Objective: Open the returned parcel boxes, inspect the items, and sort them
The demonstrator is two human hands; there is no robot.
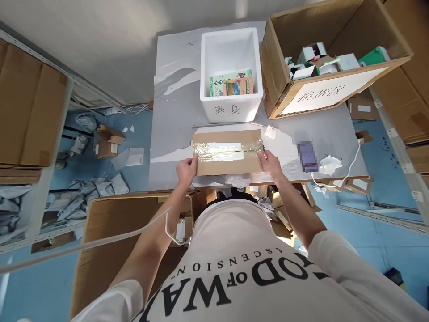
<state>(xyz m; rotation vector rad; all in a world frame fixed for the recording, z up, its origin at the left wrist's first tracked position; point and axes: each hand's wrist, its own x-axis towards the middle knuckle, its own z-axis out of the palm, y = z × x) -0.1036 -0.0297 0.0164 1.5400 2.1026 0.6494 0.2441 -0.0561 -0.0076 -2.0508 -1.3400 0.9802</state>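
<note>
A flat brown cardboard box (228, 167) lies at the front of the grey table, in the middle of the head view. Clear tape runs along its top, over a white label (225, 151). My left hand (187, 171) grips the box's left end, its fingers closed at the edge. At the opposite end, my right hand (270, 163) holds the right edge, with a small dark thing beside the fingers that I cannot make out. Just behind the box stands a white foam box (231, 107) with printed packets (231, 85) inside.
A large open carton (278, 96) of small boxes stands at the back right. A phone (307, 156) with a white cable lies on the table's right side, near crumpled paper (331, 165). Big cartons (117, 223) are below the front edge; shelves flank both sides.
</note>
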